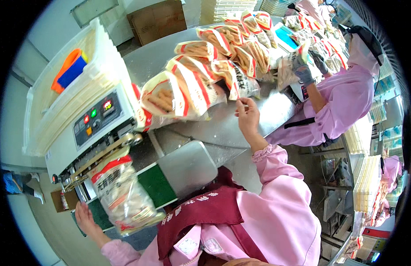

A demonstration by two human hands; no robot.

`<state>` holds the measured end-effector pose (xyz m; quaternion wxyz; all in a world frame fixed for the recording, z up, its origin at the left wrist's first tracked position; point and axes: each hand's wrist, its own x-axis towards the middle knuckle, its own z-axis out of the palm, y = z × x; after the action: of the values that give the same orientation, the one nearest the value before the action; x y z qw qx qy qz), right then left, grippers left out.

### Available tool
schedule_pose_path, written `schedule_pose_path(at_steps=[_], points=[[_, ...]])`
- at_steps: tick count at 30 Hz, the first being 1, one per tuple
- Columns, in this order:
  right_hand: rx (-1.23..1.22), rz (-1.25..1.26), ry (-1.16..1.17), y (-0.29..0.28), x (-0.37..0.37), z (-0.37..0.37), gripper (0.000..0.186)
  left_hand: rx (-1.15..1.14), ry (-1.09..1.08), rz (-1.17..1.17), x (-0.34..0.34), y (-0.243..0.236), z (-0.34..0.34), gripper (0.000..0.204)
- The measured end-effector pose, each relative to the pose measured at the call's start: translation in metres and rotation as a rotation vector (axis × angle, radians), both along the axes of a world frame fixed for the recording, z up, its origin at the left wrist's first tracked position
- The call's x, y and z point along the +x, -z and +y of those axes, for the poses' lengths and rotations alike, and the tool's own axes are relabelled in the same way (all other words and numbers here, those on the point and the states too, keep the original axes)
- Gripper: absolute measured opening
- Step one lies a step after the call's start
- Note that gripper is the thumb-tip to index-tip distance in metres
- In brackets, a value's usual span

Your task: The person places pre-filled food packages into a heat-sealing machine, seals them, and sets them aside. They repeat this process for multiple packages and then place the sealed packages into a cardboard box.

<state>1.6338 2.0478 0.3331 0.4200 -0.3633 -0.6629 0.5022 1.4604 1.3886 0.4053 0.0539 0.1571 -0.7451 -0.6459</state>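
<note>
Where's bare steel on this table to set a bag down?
Bare steel table between the right hand and the flat metal plate. Another strip behind the bag pile, near the white bin. Crowded along the pile and the far end.

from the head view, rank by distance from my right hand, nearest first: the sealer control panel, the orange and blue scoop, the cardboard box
From the right hand:
1. Control panel, left, on the sealer.
2. Cardboard box, beyond the table's far edge.
3. Orange and blue scoop, far left in the white bin.

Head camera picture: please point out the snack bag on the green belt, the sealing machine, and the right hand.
snack bag (pixel 125 197), head view, middle of its clear front.
sealing machine (pixel 96 119), head view, its control panel.
right hand (pixel 247 116), head view, middle of the hand.
</note>
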Motion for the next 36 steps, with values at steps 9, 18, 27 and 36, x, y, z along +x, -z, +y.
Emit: schedule_pose_path(at_steps=[9,18,27,36], points=[[0.226,-0.159,-0.125,-0.003,0.017,0.063,0.009,-0.119,-0.124,-0.007,0.089,-0.032,0.016,0.040],[0.456,-0.154,-0.056,-0.038,0.012,0.069,0.013,-0.135,-0.171,0.030,0.145,-0.069,0.097,0.034],[0.720,-0.594,0.448,-0.063,-0.067,0.117,0.053,-0.183,-0.262,-0.010,0.171,-0.085,0.128,0.032],[0.532,0.205,-0.030,-0.009,0.093,0.214,0.031,-0.038,0.054,-0.013,0.180,-0.087,0.150,0.026]])
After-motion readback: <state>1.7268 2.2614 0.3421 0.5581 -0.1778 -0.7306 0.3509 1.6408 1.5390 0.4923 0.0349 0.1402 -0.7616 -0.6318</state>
